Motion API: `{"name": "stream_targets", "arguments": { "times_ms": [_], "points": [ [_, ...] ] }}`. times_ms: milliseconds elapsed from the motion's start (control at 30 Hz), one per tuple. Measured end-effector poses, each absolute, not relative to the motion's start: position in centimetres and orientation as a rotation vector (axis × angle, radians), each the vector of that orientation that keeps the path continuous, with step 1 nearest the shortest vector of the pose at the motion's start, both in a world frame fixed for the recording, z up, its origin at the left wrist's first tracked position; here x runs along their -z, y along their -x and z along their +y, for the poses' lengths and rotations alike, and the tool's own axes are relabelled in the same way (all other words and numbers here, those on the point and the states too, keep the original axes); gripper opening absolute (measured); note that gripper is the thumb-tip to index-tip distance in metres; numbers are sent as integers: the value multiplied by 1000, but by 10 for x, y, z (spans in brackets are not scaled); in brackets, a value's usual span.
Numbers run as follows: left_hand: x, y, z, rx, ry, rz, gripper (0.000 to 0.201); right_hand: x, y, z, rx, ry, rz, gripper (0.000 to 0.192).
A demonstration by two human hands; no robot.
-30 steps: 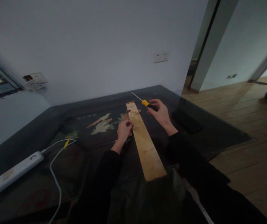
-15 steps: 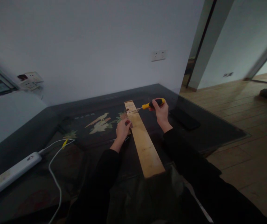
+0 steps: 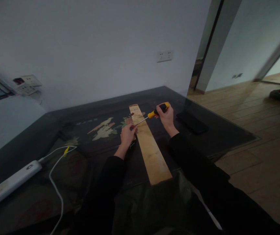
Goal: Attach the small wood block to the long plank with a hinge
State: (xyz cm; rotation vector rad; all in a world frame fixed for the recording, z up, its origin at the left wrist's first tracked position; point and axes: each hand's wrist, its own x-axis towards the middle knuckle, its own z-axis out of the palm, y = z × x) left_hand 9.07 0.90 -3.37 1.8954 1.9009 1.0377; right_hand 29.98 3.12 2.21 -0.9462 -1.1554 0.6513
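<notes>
- Our right hand [image 3: 167, 115] has its fingers wrapped tight around the black and yellow handle of a screwdriver [image 3: 154, 113].
- The thin metal end of the screwdriver slants down to the left, over the wooden board [image 3: 149, 145], and its tip comes right up to the fingertips of our left hand [image 3: 127, 134].
- Our left hand sits at the left edge of the board, with its fingers pinched close together. Something small may be between them, but we cannot tell what it is.
- The board is long and thin. It lies flat on the dark table [image 3: 218, 137] and runs from far to near. Its near end is just in front of our body, and its far end stops well short of the wall.
- Left of the board, the table top has a pale picture of birds and leaves [image 3: 103, 127] on it.
- Right of the board there is bare table, then a flat black thing [image 3: 191, 122] near the right edge of the table.
- Far off to the left lies a white power strip [image 3: 10, 182], and its white cord [image 3: 56, 192] curls toward the near edge.
- Past the right edge of the table there is a wooden floor [image 3: 264, 137].
</notes>
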Motion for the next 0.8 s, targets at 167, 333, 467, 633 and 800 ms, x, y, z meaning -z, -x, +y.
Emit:
{"name": "stream_targets", "arguments": {
  "times_ms": [167,333,467,633,800],
  "points": [
    [36,-90,11,-1040,-1914,1888,9,-24,-299,30,-656,936,-1167,38],
    [37,-89,11,-1032,-1922,1889,11,-26,-298,26,-649,927,-1213,39],
    [34,-91,8,-1038,-1903,1895,11,-31,-300,23,-632,894,-1297,37],
    [31,-93,6,-1026,-1907,1898,10,-61,-298,31,-605,844,-1593,26],
    [30,-93,6,-1026,-1885,1901,8,-111,-277,50,-600,822,-2035,21]
  ]
}}
